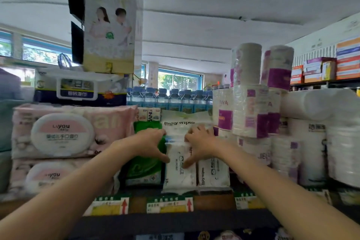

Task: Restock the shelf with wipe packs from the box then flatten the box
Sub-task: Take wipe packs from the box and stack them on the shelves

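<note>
Wipe pack (180, 167), soft white plastic, both hands

A white wipe pack (180, 167) is standing upright on the shelf (175, 218), sitting between a green pack (144, 169) and a second white pack (213, 172), touching both. A larger "Baby wipes" pack (183, 122) is lying across the top behind them.
</note>
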Available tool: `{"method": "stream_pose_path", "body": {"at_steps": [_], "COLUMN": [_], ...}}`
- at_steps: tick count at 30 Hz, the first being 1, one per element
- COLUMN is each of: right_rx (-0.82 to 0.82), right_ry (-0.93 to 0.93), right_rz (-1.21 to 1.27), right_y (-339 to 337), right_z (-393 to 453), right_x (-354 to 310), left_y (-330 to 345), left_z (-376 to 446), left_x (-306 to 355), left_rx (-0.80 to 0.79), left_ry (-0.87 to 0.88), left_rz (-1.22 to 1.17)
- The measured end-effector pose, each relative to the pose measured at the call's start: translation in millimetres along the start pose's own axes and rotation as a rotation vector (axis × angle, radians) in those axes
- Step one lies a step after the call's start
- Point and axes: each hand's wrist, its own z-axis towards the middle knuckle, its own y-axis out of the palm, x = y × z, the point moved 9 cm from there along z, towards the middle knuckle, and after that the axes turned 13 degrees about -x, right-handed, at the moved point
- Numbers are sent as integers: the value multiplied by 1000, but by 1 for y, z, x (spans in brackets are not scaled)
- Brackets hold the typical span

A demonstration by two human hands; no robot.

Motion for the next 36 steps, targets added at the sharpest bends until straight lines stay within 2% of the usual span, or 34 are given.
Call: {"method": "stream_pose_path", "body": {"at_steps": [3, 7, 9, 12, 17, 20, 24, 28, 31, 36], "right_rx": [-55, -60, -43, -2, 59, 88, 142, 236, 288, 215], "right_ry": [-14, -10, -3, 4, 2, -1, 14, 63, 88, 85], "right_rz": [48, 95, 84, 49, 74, 93, 118, 47, -27, -94], "right_y": [9, 16, 17, 16, 20, 22, 21, 12, 7, 20], "right_z": [4, 6, 6, 4, 1, 0, -4, -2, 2, 4], "right_x": [-5, -5, -5, -9, -9, -10, -11, -18, -23, -23], "left_y": [5, 5, 0, -8, -20, -26, -33, -39, -39, -32], "left_z": [19, 48, 61, 76, 85, 86, 77, 72, 72, 77], "left_x": [-7, -7, -10, -14, -5, 3, 19, 10, 10, 2], "left_rx": [-35, -24, 18, 99, 236, 289, 437, 484, 474, 246], "left_ry": [-36, -31, -40, -86, -91, -46, 13, 11, 37, 99], "left_rz": [78, -38, -118, -85, 43, 145, 315, 197, 153, -51]}}
